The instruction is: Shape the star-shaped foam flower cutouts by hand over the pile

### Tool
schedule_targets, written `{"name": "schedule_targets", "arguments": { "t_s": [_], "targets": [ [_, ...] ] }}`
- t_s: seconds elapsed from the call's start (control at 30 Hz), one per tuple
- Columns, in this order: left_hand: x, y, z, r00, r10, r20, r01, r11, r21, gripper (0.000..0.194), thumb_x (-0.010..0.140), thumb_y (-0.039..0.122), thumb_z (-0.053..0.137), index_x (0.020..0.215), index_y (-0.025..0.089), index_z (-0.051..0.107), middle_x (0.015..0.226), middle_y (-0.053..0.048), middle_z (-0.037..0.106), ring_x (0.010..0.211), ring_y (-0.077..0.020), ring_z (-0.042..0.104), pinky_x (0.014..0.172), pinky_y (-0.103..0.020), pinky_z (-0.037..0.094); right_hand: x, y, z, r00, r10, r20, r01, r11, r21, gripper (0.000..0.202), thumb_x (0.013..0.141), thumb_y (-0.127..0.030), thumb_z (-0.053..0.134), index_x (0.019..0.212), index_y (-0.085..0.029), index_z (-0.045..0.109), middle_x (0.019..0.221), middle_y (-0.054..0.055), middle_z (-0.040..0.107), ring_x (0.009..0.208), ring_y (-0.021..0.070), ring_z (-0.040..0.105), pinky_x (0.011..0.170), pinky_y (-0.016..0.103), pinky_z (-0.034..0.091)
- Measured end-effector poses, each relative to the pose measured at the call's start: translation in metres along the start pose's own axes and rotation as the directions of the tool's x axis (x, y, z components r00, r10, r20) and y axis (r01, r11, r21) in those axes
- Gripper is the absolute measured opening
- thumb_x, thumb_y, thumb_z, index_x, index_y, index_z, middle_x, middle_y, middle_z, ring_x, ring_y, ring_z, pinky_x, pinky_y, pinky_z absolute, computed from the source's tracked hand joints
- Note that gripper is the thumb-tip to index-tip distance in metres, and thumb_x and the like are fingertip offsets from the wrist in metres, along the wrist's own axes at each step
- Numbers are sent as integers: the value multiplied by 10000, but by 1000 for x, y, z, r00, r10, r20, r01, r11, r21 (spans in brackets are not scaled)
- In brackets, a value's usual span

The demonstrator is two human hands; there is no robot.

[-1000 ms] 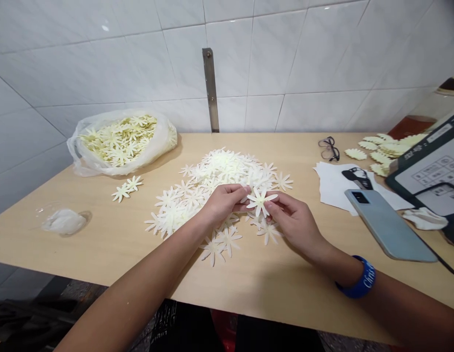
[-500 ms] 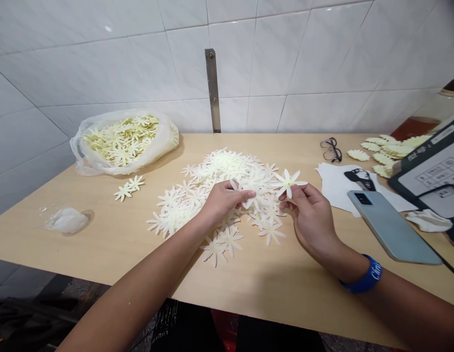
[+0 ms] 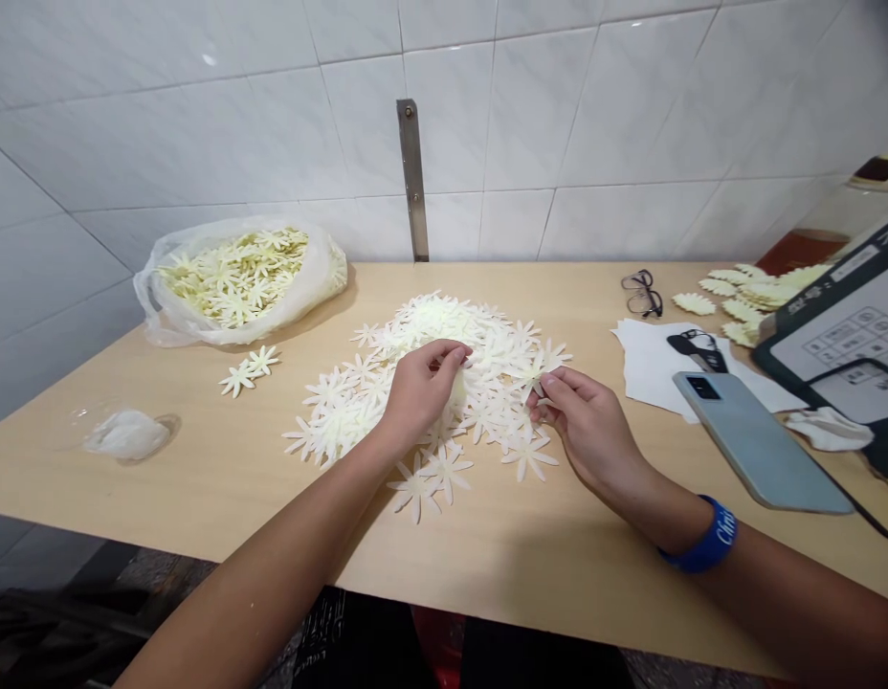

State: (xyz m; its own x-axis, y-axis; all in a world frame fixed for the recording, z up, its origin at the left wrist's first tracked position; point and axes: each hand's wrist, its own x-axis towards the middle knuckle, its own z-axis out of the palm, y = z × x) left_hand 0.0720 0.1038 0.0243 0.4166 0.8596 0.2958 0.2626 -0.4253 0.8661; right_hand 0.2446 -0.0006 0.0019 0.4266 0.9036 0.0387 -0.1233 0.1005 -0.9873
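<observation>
A large heap of pale flower-shaped petal cutouts (image 3: 444,325) lies in the middle of the table. Over its front right side, my right hand (image 3: 591,421) pinches one of these flower cutouts (image 3: 528,370) between thumb and fingers, its petals overlapping the heap in view. My left hand (image 3: 424,390) is above the centre of the heap, thumb and fingertips pressed together; what lies between them, if anything, blends into the pale heap. Two loose flower cutouts (image 3: 237,378) rest to the left.
At the back left is an open plastic bag (image 3: 321,277) full of cutouts. A small clear bag (image 3: 128,433) of white stuff lies at left. On the right are glasses (image 3: 643,294), white paper (image 3: 637,359), a phone (image 3: 766,450), yellowish petal pieces (image 3: 745,297) and a dark-framed board (image 3: 846,325).
My right hand has moved left and slightly down with its flower cutout, now over the heap. The left hand has drawn slightly left and up, fingers curling closer.
</observation>
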Motion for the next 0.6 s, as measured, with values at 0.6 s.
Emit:
{"name": "schedule_targets", "arguments": {
  "t_s": [0.6],
  "targets": [
    [-11,11,11,904,310,293,-303,950,-73,142,834,316,669,879,182,676,880,-48,675,770,-133,605,660,-240,484,-6,1,2,994,30,101,-17,992,-122,241,745,-413,761,678,-186,717,609,3,612,608,150,540,613,294,426]
  ]
}}
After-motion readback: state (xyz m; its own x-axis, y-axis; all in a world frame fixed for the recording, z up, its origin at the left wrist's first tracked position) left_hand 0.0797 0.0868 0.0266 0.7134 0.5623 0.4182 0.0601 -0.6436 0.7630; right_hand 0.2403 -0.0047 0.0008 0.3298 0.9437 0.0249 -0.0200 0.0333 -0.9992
